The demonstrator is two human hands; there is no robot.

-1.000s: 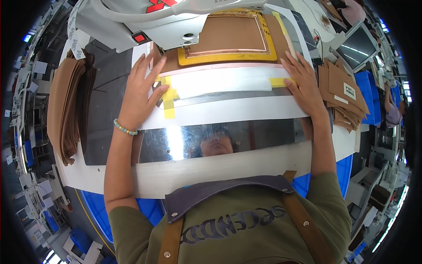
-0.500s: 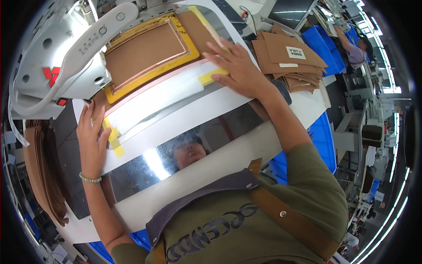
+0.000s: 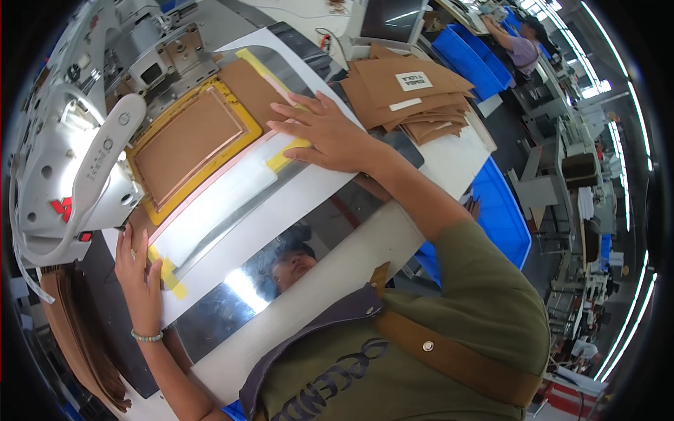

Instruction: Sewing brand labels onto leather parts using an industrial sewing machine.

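Observation:
A brown sheet point(image 3: 256, 95) lies on a white board point(image 3: 246, 217), under a yellow rectangular frame point(image 3: 207, 176) with an inner brown panel point(image 3: 186, 144). A pink strip point(image 3: 175, 216) and a clear plastic strip point(image 3: 235, 179) run along the near side. My left hand point(image 3: 140, 284) lies with fingers spread at the sheet's left end, by yellow tape point(image 3: 170, 279) and the machine head. My right hand point(image 3: 330, 137) rests open across the sheet's right end, fingertips near another yellow tape strip point(image 3: 284, 158). Neither hand grips anything.
A white machine point(image 3: 60, 175) fills the upper left. Brown piece stacks stand right point(image 3: 407, 98) and lower left point(image 3: 74, 330). A mirror-like plate point(image 3: 210, 309) lies nearer me. Blue bins point(image 3: 505, 217), a monitor point(image 3: 390, 17) and another person point(image 3: 523, 52) are at right.
The view has rotated, bringing more of the machine's mechanism into sight at upper left. Both hands stay open at the two ends of the sheet.

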